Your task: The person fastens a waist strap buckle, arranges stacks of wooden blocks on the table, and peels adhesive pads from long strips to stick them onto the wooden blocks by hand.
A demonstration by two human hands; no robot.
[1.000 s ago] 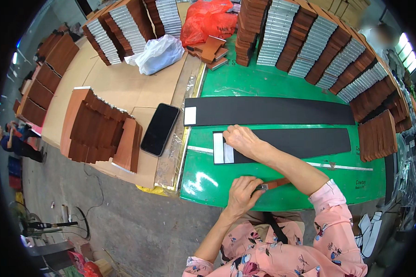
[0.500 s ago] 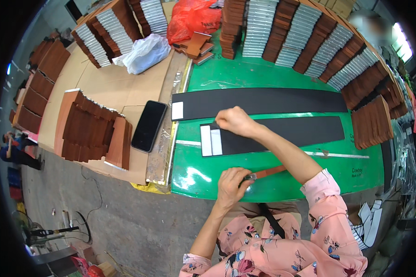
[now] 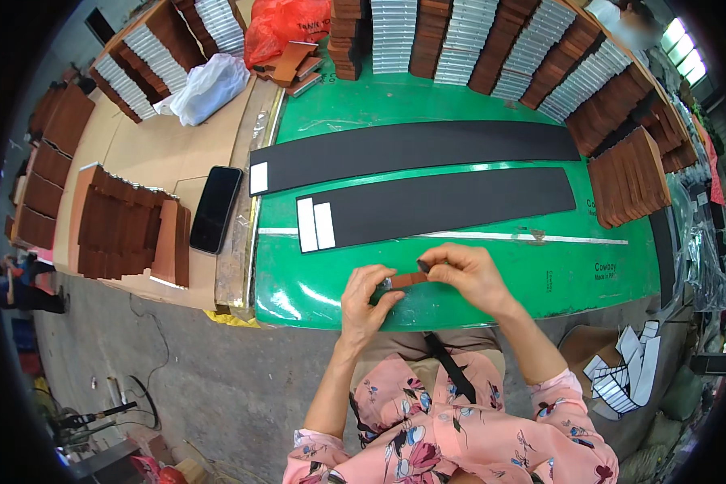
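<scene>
Just over the table's near edge, my left hand [image 3: 369, 302] is closed around one end of a reddish-brown strip-like piece [image 3: 408, 280]. My right hand [image 3: 472, 281] meets the piece's other end and pinches a small black bit [image 3: 423, 265] between thumb and finger. Beyond both hands lies a flat black strip [image 3: 444, 206] with two white rectangles [image 3: 323, 225] at its left end. Behind it is a longer black strip [image 3: 419, 149] with one white square [image 3: 259, 178]. My fingers partly hide the brown piece.
Stacked brown and silver-edged pieces [image 3: 468, 40] line the back of the green table [image 3: 492, 302]. More brown pieces [image 3: 125, 230] and a black phone [image 3: 216, 210] sit left on cardboard. White and red plastic bags [image 3: 208, 87] lie at back left; scraps [image 3: 621, 367] fill a basket at right.
My right hand has come back from the nearer black strip's left end to the brown piece by my left hand. The whole view has shifted slightly.
</scene>
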